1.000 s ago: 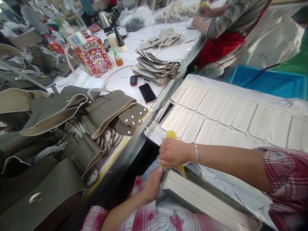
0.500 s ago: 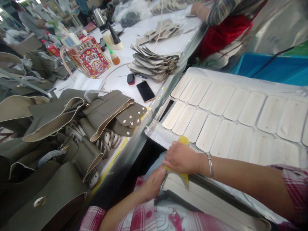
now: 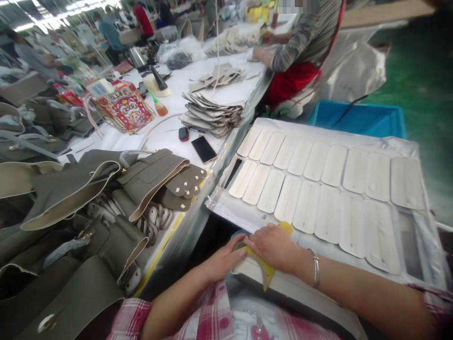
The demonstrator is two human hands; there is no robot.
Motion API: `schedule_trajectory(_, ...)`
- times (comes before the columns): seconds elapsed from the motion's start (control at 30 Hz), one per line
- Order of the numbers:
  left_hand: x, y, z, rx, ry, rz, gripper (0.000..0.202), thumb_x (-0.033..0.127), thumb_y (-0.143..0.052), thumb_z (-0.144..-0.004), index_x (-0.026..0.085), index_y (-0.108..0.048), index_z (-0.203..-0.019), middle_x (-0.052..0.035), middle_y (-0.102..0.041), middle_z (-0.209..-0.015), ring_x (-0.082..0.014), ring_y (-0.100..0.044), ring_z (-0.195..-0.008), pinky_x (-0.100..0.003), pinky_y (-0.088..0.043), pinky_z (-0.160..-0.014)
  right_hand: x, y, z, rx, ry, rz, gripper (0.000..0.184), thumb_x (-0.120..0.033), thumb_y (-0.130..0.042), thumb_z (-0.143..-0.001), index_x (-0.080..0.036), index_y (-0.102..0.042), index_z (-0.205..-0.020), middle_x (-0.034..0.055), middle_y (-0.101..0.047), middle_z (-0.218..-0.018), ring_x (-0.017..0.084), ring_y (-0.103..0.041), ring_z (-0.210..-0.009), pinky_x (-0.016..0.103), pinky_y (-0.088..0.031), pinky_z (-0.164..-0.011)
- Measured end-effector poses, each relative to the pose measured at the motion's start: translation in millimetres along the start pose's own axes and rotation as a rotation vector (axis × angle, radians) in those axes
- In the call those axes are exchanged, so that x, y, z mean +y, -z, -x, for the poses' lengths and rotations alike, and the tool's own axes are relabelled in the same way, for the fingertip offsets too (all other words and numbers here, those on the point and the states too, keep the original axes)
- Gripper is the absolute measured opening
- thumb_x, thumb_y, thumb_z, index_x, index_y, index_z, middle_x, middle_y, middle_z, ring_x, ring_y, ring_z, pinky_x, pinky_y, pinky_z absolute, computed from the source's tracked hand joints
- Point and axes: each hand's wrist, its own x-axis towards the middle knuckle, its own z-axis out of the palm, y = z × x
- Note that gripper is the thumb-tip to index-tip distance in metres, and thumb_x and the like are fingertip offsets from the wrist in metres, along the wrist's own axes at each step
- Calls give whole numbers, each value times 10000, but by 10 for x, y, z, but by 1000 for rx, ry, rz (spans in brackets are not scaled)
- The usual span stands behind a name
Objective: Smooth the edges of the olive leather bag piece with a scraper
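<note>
Across my lap lies a long olive-grey bag piece with a pale inner side, its near end under both hands. My left hand pinches that end between thumb and fingers. A limp yellow piece, perhaps cloth or tape, curves over the same end. My right hand is closed on it from above, fingertips close to my left fingers. Part of the yellow also shows beyond the right knuckles. What lies under the right palm is hidden.
Olive bags crowd the table at left. A phone and stacked pale pieces lie farther back. Rows of pale rounded panels cover the board at right. Beyond are a blue bin and a seated co-worker's striped sleeve.
The view has tilted up, showing more floor and room. My left fingers have lifted and spread slightly at the piece's end, and the yellow piece now bends outward under my right hand.
</note>
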Motion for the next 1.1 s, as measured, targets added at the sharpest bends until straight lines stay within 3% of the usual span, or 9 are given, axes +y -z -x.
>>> schedule_trajectory(0.17,-37,136,-99,-12,47,194,654,624,-256,-903,137,-521,-1250,-90,-539,-1242,-241,-462,-1184,-391,-305,-1060,194,168,456,13,-304,-164,531,-422,-209,-983,-179,-633,-775,71,-661,-813,237,-602,-758,358,-407,-701)
schedule_trajectory(0.33,113,153,-224,-147,-83,-46,525,543,-402,-891,130,-609,-1142,-74,-589,-1172,-232,-503,-1121,-351,-320,-1042,493,183,1402,150,-761,-428,615,-552,-164,-930,-187,-644,-810,98,-656,-823,257,-608,-764,366,-445,-691)
schedule_trajectory(0.5,172,177,-191,-235,-44,-199,503,522,-371,-907,171,-529,-1230,-53,-536,-1249,-216,-482,-1148,-339,-323,-1043,446,-232,2133,186,-1056,-466,566,-383,-176,-959,-127,-606,-694,155,-636,-762,244,-611,-753,355,-444,-761)
schedule_trajectory(0.6,208,225,-272,-301,-6,-299,543,553,-358,-894,173,-511,-1250,-54,-499,-1294,-219,-443,-1195,-344,-291,-1073,367,-539,2217,162,-1108,-459,431,-273,-273,-936,-90,-630,-781,178,-643,-784,260,-619,-756,349,-448,-713)
schedule_trajectory(0.67,322,193,-391,-362,9,-424,544,563,-383,-879,192,-520,-1253,-38,-487,-1309,-218,-414,-1227,-340,-257,-1097,322,-682,2167,168,-1131,-472,453,-293,-269,-948,-95,-632,-764,169,-646,-758,250,-623,-723,326,-445,-661)
schedule_trajectory(0.77,601,-50,-698,-527,-16,-590,522,563,-355,-890,234,-532,-1254,-6,-471,-1329,-207,-394,-1250,-323,-223,-1114,283,-765,2050,207,-1153,-470,564,-369,-203,-976,-118,-617,-687,149,-648,-723,222,-621,-683,296,-424,-615)
schedule_trajectory(0.93,891,-856,-1299,-980,-66,-684,520,579,-310,-899,311,-452,-1322,65,-377,-1397,-192,-342,-1294,-303,-165,-1133,313,-698,1945,245,-1100,-366,557,-395,-222,-979,-153,-631,-690,113,-656,-721,225,-612,-694,301,-375,-615)
schedule_trajectory(1.0,863,-1139,-1430,-1033,-56,-713,575,621,-290,-885,295,-436,-1337,49,-373,-1401,-211,-350,-1288,-321,-164,-1133,343,-668,1937,250,-1073,-321,530,-397,-246,-977,-165,-636,-704,103,-661,-740,230,-610,-715,304,-362,-621)
schedule_trajectory(1.1,737,-1369,-1502,-967,50,-758,667,662,-233,-876,231,-448,-1337,-16,-431,-1363,-241,-399,-1247,-355,-203,-1117,389,-641,1933,254,-1013,-269,492,-396,-271,-976,-173,-632,-726,87,-663,-775,221,-607,-739,300,-353,-645)
